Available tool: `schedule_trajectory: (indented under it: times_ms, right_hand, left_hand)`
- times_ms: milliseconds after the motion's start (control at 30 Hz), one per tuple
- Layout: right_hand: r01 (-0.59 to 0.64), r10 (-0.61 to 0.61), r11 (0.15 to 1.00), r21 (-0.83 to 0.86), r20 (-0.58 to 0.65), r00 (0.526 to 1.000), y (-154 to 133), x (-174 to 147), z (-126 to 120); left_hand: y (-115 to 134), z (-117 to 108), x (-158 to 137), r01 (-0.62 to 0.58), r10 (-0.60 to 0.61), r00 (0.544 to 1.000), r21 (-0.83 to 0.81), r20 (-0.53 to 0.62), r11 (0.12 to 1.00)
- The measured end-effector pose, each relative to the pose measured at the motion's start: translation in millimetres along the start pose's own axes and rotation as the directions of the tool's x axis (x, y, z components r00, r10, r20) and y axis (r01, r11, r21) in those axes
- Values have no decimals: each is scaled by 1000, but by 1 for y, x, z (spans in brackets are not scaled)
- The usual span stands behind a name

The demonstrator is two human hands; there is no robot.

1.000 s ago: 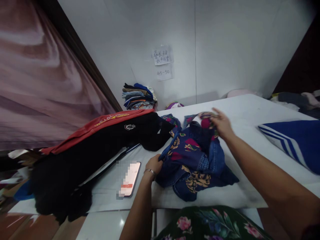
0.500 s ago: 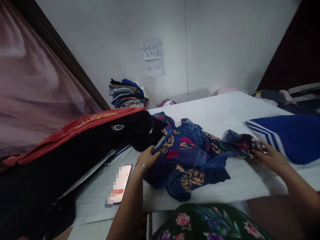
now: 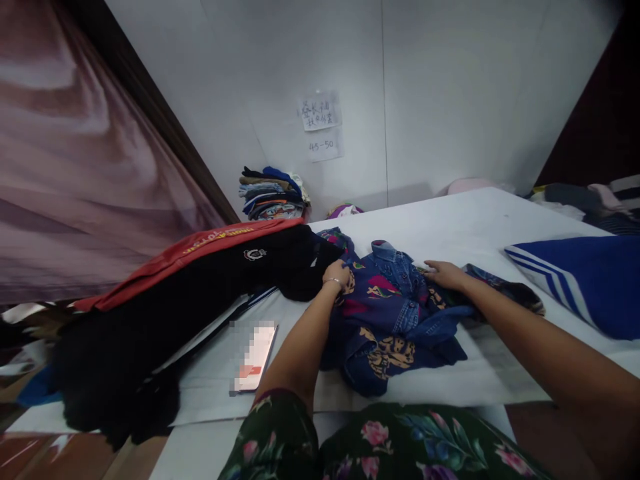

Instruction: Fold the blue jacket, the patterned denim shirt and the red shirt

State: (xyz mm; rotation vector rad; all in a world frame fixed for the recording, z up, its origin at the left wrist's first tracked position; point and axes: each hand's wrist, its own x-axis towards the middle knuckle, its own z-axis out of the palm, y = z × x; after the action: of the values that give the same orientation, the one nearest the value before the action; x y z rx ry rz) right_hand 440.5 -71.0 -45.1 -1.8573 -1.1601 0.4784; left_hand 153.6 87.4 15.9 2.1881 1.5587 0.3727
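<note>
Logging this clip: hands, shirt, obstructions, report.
Left hand at left edge of shirt, right hand at its right; grips unclear. Shirt spread, rumpled. Black garment close on left.

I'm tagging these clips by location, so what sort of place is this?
Probably a garment workroom or clothing storeroom, though I can't tell which: there's a stack of folded clothes near the wall, a patterned denim shirt lying on a white table, and handwritten paper notes up on that wall.
</note>
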Motion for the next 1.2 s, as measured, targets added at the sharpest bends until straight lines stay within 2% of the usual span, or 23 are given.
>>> schedule_trajectory:
  times_ms: [67, 133, 200, 300, 400, 433, 500, 533, 600, 667, 700, 767, 900, 1067, 1200]
  right_hand:
    - [38, -1, 953, -300, 125, 992, 9, 0, 3]
    - [121, -8, 849, -515, 216, 976, 14, -6, 3]
    - [156, -13, 793, -589, 240, 971, 14, -11, 2]
    - [117, 25, 799, -590, 227, 974, 13, -14, 2]
    - [73, 71, 828, -557, 232, 970, 14, -12, 5]
    - [58, 87, 831, -553, 233, 969, 14, -11, 6]
    - [28, 107, 838, -544, 215, 971, 14, -10, 7]
    - [17, 107, 845, -535, 201, 974, 14, -11, 7]
    - [9, 94, 862, -507, 177, 980, 11, -11, 7]
    - [8, 73, 892, -453, 160, 984, 8, -13, 6]
    - [8, 64, 907, -422, 154, 986, 6, -14, 5]
    - [2, 48, 936, -351, 134, 990, 3, -16, 1]
    - [-67, 78, 983, -173, 59, 995, 0, -21, -14]
    - [-183, 197, 976, 118, -116, 974, 9, -31, -45]
    - [-153, 251, 933, 327, -283, 926, 17, -45, -66]
  left_hand:
    - [-22, -15, -5, 24, -28, 995, -39, -96, 999]
    - [-49, -28, -15, 76, -84, 982, -50, -171, 996]
    - [-76, -34, -29, 177, -177, 967, -13, -185, 984]
    - [-98, -34, -49, 265, -257, 959, 61, -118, 962]
    - [-87, -38, -57, 236, -217, 967, 154, -134, 959]
    - [-76, -42, -57, 186, -151, 973, 198, -177, 962]
    - [-49, -47, -52, 9, 64, 966, 279, -250, 960]
    - [-34, -48, -47, -110, 187, 949, 289, -255, 951]
    - [-6, -42, -32, -330, 374, 910, 232, -182, 915]
    - [14, -27, -13, -418, 427, 904, 159, -26, 895]
    - [21, -17, -3, -414, 411, 910, 148, 51, 898]
    - [28, 2, 16, -386, 367, 920, 155, 136, 909]
    - [22, 26, 41, -291, 249, 947, 210, 204, 934]
    - [7, 33, 51, -200, 131, 959, 272, 253, 941]
    - [6, 34, 56, -185, 101, 957, 302, 274, 935]
